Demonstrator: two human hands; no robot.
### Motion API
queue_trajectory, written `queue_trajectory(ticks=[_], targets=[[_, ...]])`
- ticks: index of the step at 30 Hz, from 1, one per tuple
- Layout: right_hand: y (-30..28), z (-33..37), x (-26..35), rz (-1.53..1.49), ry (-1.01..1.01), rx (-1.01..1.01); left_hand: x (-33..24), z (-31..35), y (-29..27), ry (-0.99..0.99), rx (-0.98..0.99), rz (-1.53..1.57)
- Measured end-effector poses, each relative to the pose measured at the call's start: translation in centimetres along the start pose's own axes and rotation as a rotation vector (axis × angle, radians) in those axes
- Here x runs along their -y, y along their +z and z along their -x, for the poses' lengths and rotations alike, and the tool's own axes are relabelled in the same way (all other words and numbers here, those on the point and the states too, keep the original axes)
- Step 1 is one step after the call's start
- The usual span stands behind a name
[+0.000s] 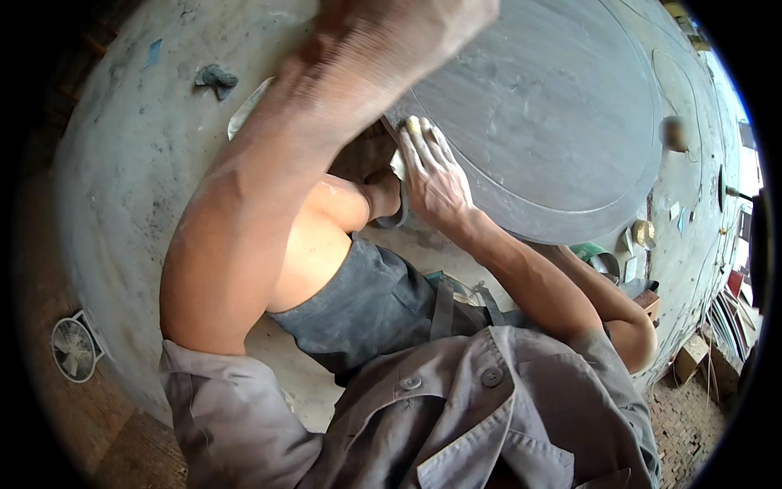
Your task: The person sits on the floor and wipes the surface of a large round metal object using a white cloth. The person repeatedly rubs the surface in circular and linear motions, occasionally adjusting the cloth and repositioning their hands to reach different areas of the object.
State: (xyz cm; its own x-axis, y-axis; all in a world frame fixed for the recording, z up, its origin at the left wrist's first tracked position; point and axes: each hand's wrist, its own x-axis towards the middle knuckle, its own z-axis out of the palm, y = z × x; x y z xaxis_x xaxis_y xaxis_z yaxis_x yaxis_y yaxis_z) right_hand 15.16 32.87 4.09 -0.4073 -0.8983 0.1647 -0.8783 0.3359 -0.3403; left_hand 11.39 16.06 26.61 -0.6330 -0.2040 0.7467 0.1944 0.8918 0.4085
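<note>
A large round grey disc [554, 90] with a thin curved line inside its rim fills the upper right. My right hand [436, 179] lies on the disc's near left edge, its dusty fingers stretched out and close together. A small whitish piece [397, 165] shows beside that hand's thumb side; whether it is held cannot be made out. My left arm crosses above my bare leg, and my left hand [423, 28] is over the disc's far left side at the top. Motion blurs it, and its fingers are out of view.
A crumpled grey cloth [216, 80] and a blue scrap [153, 53] lie at the far left. Right of the disc are a green container [595, 254], a yellowish roll [643, 234] and a brick [649, 303]. A white fan [73, 349] stands at the lower left.
</note>
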Motion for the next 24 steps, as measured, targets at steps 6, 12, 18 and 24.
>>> queue_trajectory(ticks=[6, 12, 18, 24], targets=[[-3.5, 9.3, -2.7, 0.048, 0.036, 0.176, 0.7, 2.1, -0.7, -0.073, 0.084, 0.020], [0.8, -3.3, 1.5, -0.023, -0.063, 0.034, 1.2, 1.2, -4.7, -0.111, 0.002, -0.097], [0.0, 1.8, -1.8, 0.025, -0.007, 0.057, 4.2, 2.1, -3.4, -0.164, 0.022, -0.153], [0.7, -6.3, 0.3, 0.014, -0.009, 0.167, 1.8, 0.5, -3.9, -0.141, -0.030, -0.127]])
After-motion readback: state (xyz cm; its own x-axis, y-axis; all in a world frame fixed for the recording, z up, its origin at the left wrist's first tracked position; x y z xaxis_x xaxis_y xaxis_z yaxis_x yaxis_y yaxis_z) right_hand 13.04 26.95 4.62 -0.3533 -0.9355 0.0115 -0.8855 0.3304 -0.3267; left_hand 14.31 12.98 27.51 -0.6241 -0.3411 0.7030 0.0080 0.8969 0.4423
